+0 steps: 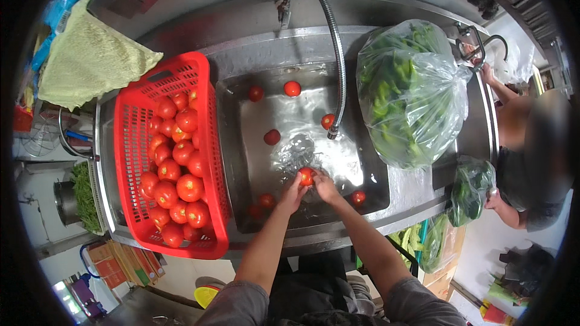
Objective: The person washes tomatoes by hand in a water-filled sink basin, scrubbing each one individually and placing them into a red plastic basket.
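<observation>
I have both of the person's hands low in the head view, together on one red tomato over the near part of the metal sink. The left hand has its fingers closed on the fruit's left side, and the right hand grips it from the right; from my angle I can't tell whether its underside touches the water, which ripples just beyond. Around it I see loose tomatoes spread through the sink, well apart for the most part. A bendy metal hose arches over from the back, its end hanging near one of them. To the left I have a red basket heaped with more tomatoes. On the right, a clear bag full of green vegetables rests on the counter, and beyond it a co-worker's hand holds a smaller bag of greens.
</observation>
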`<control>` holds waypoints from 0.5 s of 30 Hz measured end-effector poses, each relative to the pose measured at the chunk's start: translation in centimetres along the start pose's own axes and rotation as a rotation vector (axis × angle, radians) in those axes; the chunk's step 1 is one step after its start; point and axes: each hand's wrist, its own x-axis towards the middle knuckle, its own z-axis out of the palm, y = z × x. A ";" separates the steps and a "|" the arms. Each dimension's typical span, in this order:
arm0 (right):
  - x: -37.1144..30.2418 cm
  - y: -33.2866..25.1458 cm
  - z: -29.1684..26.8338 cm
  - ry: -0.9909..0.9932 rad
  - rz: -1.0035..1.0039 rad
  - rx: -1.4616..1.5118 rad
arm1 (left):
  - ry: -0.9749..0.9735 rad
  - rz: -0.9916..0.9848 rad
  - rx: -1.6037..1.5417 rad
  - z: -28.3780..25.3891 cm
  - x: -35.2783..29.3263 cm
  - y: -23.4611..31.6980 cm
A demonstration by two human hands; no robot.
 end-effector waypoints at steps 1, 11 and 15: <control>-0.6 -0.7 0.3 -0.037 0.070 -0.027 | 0.043 0.050 0.041 -0.2 -0.6 -0.2; -8.2 -13.0 -1.2 0.179 0.060 0.201 | -0.030 0.229 0.744 4.9 -12.1 7.7; -10.5 -19.4 -2.3 0.310 0.037 0.090 | 0.050 0.513 0.940 7.9 -19.1 11.4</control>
